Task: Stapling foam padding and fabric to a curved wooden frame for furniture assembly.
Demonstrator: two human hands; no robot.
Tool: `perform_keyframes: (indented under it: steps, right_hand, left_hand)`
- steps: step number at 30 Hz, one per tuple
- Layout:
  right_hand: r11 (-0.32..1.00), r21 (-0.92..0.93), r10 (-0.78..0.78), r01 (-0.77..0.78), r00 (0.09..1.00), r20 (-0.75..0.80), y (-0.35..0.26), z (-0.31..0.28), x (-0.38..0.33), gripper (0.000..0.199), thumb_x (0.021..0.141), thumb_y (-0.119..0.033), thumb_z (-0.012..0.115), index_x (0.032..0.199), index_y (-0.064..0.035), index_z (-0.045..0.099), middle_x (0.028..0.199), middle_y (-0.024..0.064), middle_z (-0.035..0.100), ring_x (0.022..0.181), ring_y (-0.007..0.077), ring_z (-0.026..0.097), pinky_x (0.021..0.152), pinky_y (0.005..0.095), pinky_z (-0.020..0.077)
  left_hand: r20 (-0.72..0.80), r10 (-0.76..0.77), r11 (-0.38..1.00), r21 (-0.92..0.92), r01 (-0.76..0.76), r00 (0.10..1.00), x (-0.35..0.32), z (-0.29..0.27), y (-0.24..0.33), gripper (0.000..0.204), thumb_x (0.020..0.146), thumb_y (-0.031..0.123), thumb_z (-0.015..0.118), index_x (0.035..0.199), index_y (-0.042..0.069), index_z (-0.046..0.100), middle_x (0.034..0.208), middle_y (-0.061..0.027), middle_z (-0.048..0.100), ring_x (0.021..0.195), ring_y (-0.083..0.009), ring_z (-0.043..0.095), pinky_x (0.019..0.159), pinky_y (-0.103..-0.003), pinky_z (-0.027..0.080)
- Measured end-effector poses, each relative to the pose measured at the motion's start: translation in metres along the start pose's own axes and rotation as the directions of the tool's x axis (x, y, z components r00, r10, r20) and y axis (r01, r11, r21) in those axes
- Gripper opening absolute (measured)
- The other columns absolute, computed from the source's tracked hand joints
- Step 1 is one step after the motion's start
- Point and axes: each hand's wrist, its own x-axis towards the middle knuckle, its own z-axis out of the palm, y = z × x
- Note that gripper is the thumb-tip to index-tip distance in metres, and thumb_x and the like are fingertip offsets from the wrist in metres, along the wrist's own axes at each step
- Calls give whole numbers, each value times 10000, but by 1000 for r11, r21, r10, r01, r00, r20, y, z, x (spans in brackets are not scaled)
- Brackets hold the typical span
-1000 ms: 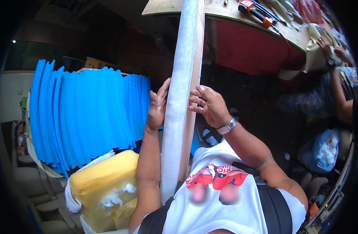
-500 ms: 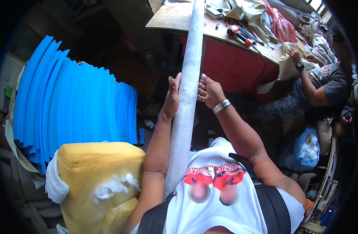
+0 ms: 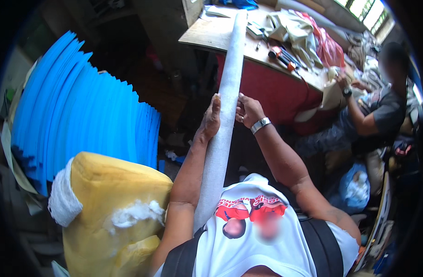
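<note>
**Daylight from the upper right, deep shade on the left**

Daylight enters through a window (image 3: pixel 366 11) at the upper right and brightens the wooden table (image 3: pixel 207 34) and the long white foam roll (image 3: pixel 223 124), whose upper end looks nearly washed out. The upper left and the floor below the table lie in heavy shadow. The blue foam sheets (image 3: pixel 82 115) show saturated colour. The fisheye lens bends straight edges near the rim, and a black vignette rings the frame. Focus is fairly sharp centrally, softer toward the edges.

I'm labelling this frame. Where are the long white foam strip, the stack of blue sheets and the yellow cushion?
long white foam strip (image 3: pixel 225 97), head view, middle of its upper length.
stack of blue sheets (image 3: pixel 89 113), head view, centre of the edges.
yellow cushion (image 3: pixel 112 189), head view, top face.
</note>
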Motion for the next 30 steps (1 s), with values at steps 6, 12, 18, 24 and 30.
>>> perform_keyframes:
  steps: [6,12,18,24,30]
  right_hand:
    - [973,223,41,-67,992,120,28,13,19,304,1045,-263,437,1088,-4,592,885,89,668,790,218,668,715,374,585]
    - [954,271,67,-128,973,222,21,-2,24,296,1043,-269,465,1150,-16,575,1013,119,670,970,280,655,903,488,542]
    - [995,60,74,-78,995,62,11,16,2,215,1029,-255,519,1089,-66,602,909,58,625,812,202,602,759,414,520]
    - [999,-44,-3,3,1000,-3,28,28,15,299,1038,-343,467,1071,-74,594,831,48,585,679,182,557,610,373,449]
    - [909,-354,-307,219,928,-214,46,21,32,512,1067,-450,378,1073,7,608,921,114,648,796,207,632,666,417,490]
  left_hand:
    - [46,106,517,851,-95,993,-28,4,43,807,993,569,426,1521,-25,288,1613,-243,200,1510,-385,159,1231,-477,147]
    - [-64,293,727,664,-178,954,-24,-4,24,722,1024,495,422,1481,-56,331,1585,-261,254,1475,-410,248,1212,-449,223]
    - [-278,202,907,415,-72,939,-10,-13,8,642,1031,454,439,1395,-74,417,1439,-320,438,1328,-438,462,1090,-468,402]
    - [-216,50,999,3,-50,975,0,-35,-18,605,1068,476,355,1363,-33,500,1298,-206,606,1198,-279,587,1026,-380,463]
    - [-34,-188,816,-561,136,982,26,-32,-40,671,1069,513,287,1464,-21,379,1402,-178,513,1252,-236,534,1063,-385,453]
